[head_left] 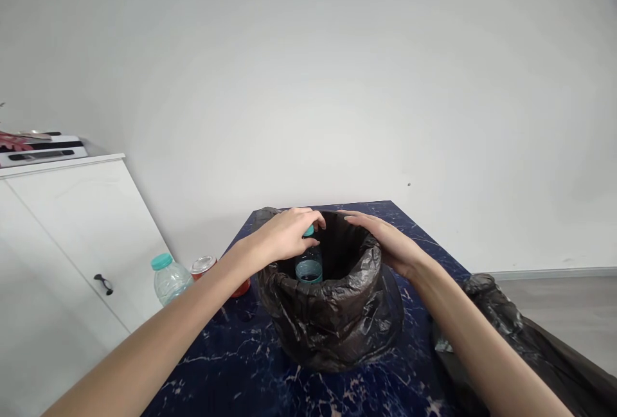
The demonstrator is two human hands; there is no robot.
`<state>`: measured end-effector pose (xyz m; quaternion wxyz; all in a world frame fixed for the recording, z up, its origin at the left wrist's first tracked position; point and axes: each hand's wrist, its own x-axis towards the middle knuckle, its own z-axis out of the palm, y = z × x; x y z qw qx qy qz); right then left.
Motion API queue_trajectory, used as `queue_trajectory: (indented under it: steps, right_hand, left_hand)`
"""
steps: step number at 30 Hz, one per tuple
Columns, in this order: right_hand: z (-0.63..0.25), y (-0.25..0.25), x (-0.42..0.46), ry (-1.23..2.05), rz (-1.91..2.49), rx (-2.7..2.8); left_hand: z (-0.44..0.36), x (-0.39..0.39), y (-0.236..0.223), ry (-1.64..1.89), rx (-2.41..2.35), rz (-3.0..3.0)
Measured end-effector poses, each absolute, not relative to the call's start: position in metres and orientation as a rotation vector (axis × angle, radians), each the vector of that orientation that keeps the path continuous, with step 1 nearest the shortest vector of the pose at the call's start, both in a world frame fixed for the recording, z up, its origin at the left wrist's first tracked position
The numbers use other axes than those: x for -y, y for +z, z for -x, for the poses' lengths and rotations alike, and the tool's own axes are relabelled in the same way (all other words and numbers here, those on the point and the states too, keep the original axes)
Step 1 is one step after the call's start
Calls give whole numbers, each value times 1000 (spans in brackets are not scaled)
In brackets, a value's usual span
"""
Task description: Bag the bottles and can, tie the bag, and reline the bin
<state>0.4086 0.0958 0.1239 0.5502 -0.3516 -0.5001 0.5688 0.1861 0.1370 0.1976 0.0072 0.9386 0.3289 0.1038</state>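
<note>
A bin lined with a crinkled black bag, which is folded over the rim, stands on the dark blue marbled table. Over its mouth my left hand is closed round the upper part of a clear plastic bottle with a teal cap. The bottle is upright and its lower part is inside the bin. My right hand holds the right side of the bin's rim, its fingers lying along the far edge. Behind my left forearm are another teal-capped bottle and a red can, both partly hidden.
The table has its far edge close to a grey-white wall. More black plastic bag lies at the right, partly behind my right forearm. To the left stands a white cabinet with a striped box on top.
</note>
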Motion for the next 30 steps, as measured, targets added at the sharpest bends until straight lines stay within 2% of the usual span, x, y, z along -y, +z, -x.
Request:
queue_trajectory:
  steps: [6,10,21,25,30]
  right_hand:
    - [-414,128,-91,1238,932,1230]
    - [-410,134,-82,1013,1014,1265]
    - [-396,140,-66,774,1124,1508]
    - [-399,139,-66,777,1127,1525]
    - [-400,140,-66,773,1162,1546]
  left_hand:
    - [-173,-123,213,650,-1146,-2927]
    - [-147,-128,215,841,-1286,-2560]
    - [-127,-145,153,595,-1016,-1647]
    - [-121,-136,151,703,-1089,-1751]
    - [-85,-110,185,1226,-1480,-2215]
